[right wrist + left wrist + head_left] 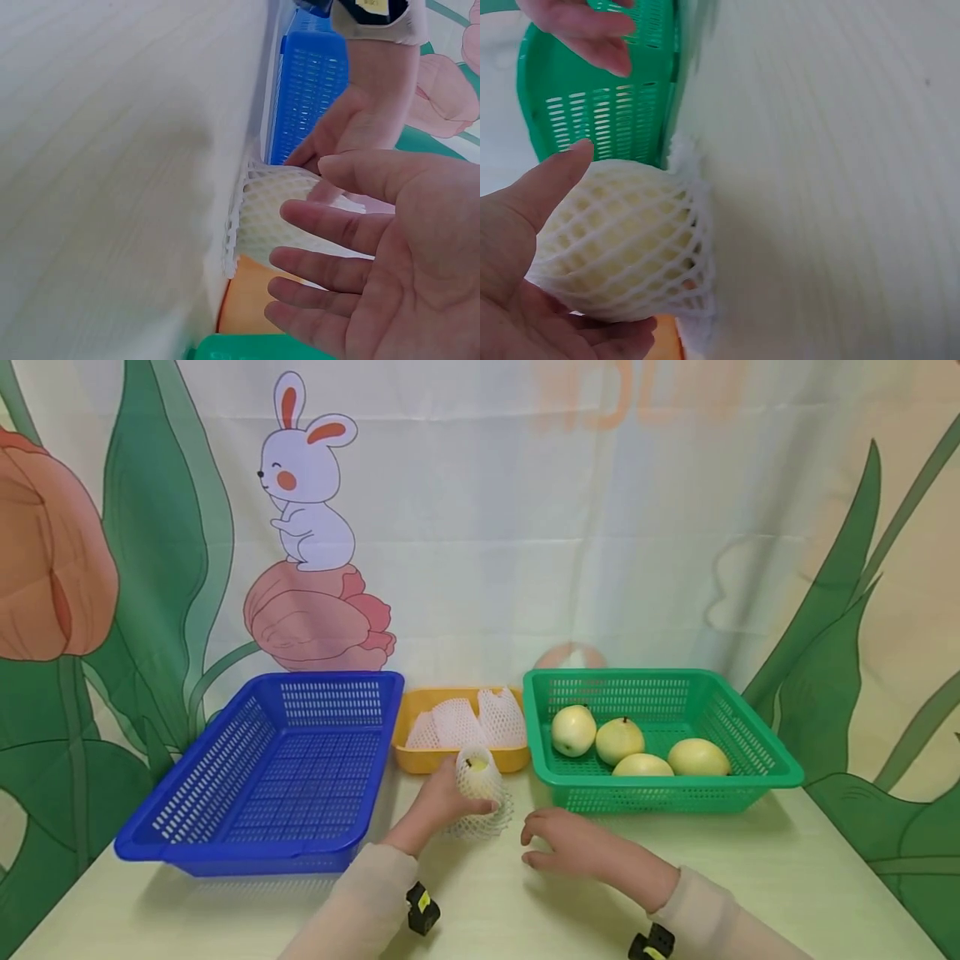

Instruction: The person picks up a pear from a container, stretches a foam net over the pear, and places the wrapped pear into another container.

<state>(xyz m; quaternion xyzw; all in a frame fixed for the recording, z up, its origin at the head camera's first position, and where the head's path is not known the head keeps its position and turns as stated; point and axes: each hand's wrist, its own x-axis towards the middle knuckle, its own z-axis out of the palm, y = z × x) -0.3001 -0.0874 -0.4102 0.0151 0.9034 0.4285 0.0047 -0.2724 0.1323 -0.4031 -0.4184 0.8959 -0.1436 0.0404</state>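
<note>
A pale yellow-green pear (477,777) stands on the table inside a white foam net sleeve (622,240), its stem showing at the top. The sleeve's lower edge flares out on the tabletop. My left hand (444,800) grips the netted pear from the left side, thumb across its near face. To the right of the pear, my right hand (566,843) hovers over the table with nothing in it; in the right wrist view its fingers (322,266) are spread and relaxed, apart from the net.
A blue basket (247,856) with nothing in it stands at left. Behind the pear, a yellow tray (420,762) holds several foam nets (457,722). The green basket (667,782) at right contains several bare pears (620,741). A printed curtain (480,527) hangs behind.
</note>
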